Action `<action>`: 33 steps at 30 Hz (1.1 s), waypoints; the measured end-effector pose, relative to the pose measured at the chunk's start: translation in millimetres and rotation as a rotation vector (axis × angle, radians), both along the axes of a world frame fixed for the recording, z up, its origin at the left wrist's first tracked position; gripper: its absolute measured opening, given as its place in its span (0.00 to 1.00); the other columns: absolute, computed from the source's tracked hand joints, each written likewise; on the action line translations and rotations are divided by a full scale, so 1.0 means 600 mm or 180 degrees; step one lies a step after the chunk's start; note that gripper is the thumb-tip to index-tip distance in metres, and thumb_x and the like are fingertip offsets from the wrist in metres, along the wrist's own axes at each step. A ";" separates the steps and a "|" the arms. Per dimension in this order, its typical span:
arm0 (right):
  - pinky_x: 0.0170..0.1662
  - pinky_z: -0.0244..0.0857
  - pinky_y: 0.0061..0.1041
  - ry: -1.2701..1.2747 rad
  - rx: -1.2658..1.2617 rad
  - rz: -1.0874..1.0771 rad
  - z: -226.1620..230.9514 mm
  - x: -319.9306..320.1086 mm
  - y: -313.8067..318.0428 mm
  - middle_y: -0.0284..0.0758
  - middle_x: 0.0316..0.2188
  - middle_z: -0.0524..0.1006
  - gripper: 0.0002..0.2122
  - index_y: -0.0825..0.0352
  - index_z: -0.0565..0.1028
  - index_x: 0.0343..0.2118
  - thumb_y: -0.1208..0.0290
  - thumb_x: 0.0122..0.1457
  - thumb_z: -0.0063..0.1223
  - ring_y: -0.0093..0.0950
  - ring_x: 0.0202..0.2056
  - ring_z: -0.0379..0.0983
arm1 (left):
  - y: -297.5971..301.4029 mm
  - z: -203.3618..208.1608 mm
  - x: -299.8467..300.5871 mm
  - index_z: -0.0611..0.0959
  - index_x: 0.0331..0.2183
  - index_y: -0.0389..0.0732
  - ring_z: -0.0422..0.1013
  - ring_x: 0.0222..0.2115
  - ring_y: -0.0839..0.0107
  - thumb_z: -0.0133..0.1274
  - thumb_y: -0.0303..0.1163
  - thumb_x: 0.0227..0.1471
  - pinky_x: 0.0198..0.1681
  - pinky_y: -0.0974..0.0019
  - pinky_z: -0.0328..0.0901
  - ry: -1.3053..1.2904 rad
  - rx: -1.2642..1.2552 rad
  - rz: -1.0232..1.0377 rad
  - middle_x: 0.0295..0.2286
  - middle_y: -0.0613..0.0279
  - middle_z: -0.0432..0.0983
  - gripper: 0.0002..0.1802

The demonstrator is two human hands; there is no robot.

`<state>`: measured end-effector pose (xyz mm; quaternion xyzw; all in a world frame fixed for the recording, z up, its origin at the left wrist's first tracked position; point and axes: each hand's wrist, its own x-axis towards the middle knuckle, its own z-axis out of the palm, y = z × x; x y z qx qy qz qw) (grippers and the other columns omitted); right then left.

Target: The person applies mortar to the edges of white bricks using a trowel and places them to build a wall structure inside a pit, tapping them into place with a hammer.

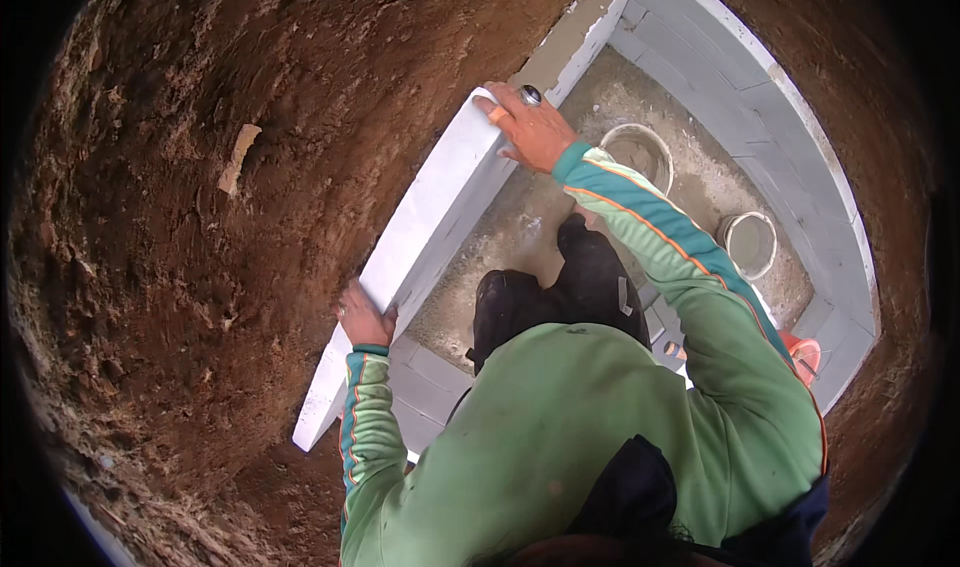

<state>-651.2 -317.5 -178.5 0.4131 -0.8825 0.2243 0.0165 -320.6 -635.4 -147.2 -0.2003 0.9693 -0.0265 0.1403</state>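
Observation:
A long, pale aerated concrete block (420, 227) lies slantwise along the left wall line, between the brown soil and the walled space. My left hand (365, 317) is closed over its outer edge toward the near end, thumb on the top side. At the far end, my right hand (535, 127) grips the block's corner from above; a ring and an orange band show on its fingers. Just past that end, grey mortar (556, 52) covers the top of the wall. The block's underside is hidden, so I cannot tell how it is seated.
Bare soil (200, 227) rises close on the left. A grey block wall (780, 117) curves around the right. Inside stand two pale buckets, one farther (668, 162) and one nearer (772, 247), plus an orange-red bucket (804, 353). My legs (590, 277) are between the walls.

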 end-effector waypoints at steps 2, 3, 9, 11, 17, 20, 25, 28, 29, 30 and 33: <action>0.51 0.66 0.43 -0.0393 0.0362 -0.0124 -0.006 0.004 0.000 0.44 0.55 0.65 0.43 0.51 0.56 0.68 0.66 0.49 0.67 0.44 0.52 0.70 | 0.008 -0.004 0.008 0.61 0.59 0.31 0.64 0.52 0.48 0.71 0.43 0.36 0.60 0.43 0.53 -0.0019 -0.0099 0.0070 0.51 0.44 0.66 0.55; 0.49 0.68 0.43 -0.0428 0.0414 -0.0127 -0.008 0.004 0.005 0.43 0.53 0.66 0.43 0.49 0.55 0.68 0.66 0.49 0.68 0.44 0.50 0.71 | 0.012 -0.006 0.011 0.61 0.59 0.31 0.64 0.52 0.48 0.71 0.42 0.36 0.59 0.43 0.54 0.0039 -0.0111 0.0036 0.50 0.44 0.66 0.54; 0.37 0.72 0.39 -0.0220 0.0828 -0.0158 0.022 -0.008 -0.003 0.42 0.40 0.70 0.43 0.44 0.55 0.68 0.67 0.49 0.66 0.42 0.36 0.78 | 0.012 -0.012 0.017 0.62 0.58 0.31 0.64 0.51 0.47 0.72 0.36 0.33 0.58 0.43 0.53 0.0214 0.0185 0.0031 0.49 0.44 0.66 0.53; 0.36 0.73 0.39 -0.0135 0.0848 -0.0029 0.020 -0.026 -0.005 0.43 0.42 0.71 0.41 0.44 0.55 0.67 0.68 0.50 0.65 0.41 0.34 0.79 | 0.011 -0.011 0.006 0.62 0.58 0.31 0.64 0.51 0.46 0.72 0.35 0.32 0.57 0.43 0.53 0.0254 0.0308 0.0056 0.49 0.43 0.66 0.54; 0.32 0.74 0.41 -0.0018 0.0616 0.0093 0.023 -0.034 0.009 0.41 0.38 0.74 0.38 0.45 0.60 0.64 0.70 0.48 0.63 0.42 0.30 0.79 | 0.007 -0.008 0.016 0.65 0.57 0.30 0.63 0.51 0.43 0.73 0.36 0.27 0.56 0.43 0.54 0.0453 0.0438 -0.0080 0.50 0.41 0.66 0.55; 0.32 0.74 0.41 -0.0029 0.0680 0.0031 0.000 -0.032 0.032 0.39 0.38 0.74 0.38 0.45 0.61 0.63 0.72 0.47 0.62 0.41 0.30 0.79 | 0.035 -0.013 0.019 0.65 0.57 0.32 0.62 0.51 0.44 0.73 0.35 0.25 0.57 0.41 0.53 0.0419 0.0192 0.0081 0.49 0.42 0.67 0.56; 0.36 0.74 0.41 -0.0150 0.0608 -0.0249 0.002 -0.100 0.109 0.39 0.40 0.73 0.38 0.45 0.63 0.63 0.72 0.45 0.63 0.44 0.33 0.78 | 0.108 0.059 -0.076 0.66 0.57 0.35 0.63 0.49 0.46 0.71 0.33 0.24 0.57 0.42 0.52 0.0463 0.0368 0.0087 0.47 0.45 0.67 0.54; 0.36 0.74 0.42 -0.0145 0.0518 -0.0323 0.030 -0.183 0.170 0.40 0.41 0.73 0.38 0.45 0.63 0.62 0.71 0.45 0.65 0.44 0.34 0.78 | 0.160 0.084 -0.164 0.67 0.57 0.34 0.64 0.49 0.46 0.70 0.32 0.25 0.57 0.42 0.52 0.0672 0.0587 -0.0008 0.46 0.46 0.68 0.53; 0.39 0.74 0.42 -0.0258 0.0698 -0.0393 0.053 -0.215 0.185 0.40 0.42 0.73 0.39 0.44 0.62 0.63 0.71 0.46 0.65 0.44 0.36 0.78 | 0.184 0.091 -0.200 0.68 0.56 0.34 0.64 0.50 0.45 0.72 0.34 0.27 0.55 0.45 0.55 0.0721 0.0563 -0.0042 0.47 0.45 0.69 0.52; 0.40 0.74 0.42 -0.0181 0.0691 -0.0401 0.061 -0.256 0.208 0.40 0.42 0.73 0.39 0.44 0.62 0.63 0.71 0.46 0.66 0.44 0.37 0.78 | 0.210 0.090 -0.242 0.68 0.56 0.34 0.64 0.50 0.45 0.72 0.33 0.28 0.55 0.45 0.55 0.0764 0.0589 -0.0067 0.47 0.45 0.69 0.52; 0.42 0.74 0.42 -0.0057 0.0701 -0.0494 0.068 -0.383 0.291 0.40 0.43 0.73 0.41 0.43 0.60 0.64 0.71 0.46 0.68 0.44 0.40 0.77 | 0.291 0.074 -0.366 0.66 0.58 0.35 0.63 0.51 0.46 0.72 0.33 0.29 0.55 0.46 0.55 0.0870 0.0715 -0.0164 0.48 0.45 0.68 0.52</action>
